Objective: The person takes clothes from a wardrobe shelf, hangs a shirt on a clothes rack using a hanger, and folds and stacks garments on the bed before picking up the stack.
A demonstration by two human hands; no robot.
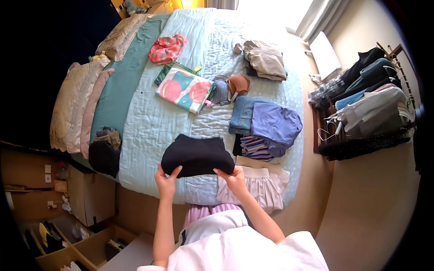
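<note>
A folded black garment point(196, 156) is stretched between my two hands, over the near edge of the bed; its exact kind does not show. My left hand point(167, 180) grips its near left corner, thumb on top. At the near right corner, my right hand point(230, 177) pinches it the same way. A pale pleated skirt point(253, 187) lies on the bed beside and under my right forearm. Past that hand is a pile with a blue shirt point(276, 124), folded denim point(243, 113) and a striped cloth point(255, 148).
On the bed point(149, 126) lie a patterned bag point(185, 90), a red checked cloth point(167, 49), bras point(237, 85), beige folded clothes point(266, 58) and dark clothes point(105, 151). A clothes rack point(370, 104) stands at right. Open drawers point(97, 246) are at lower left.
</note>
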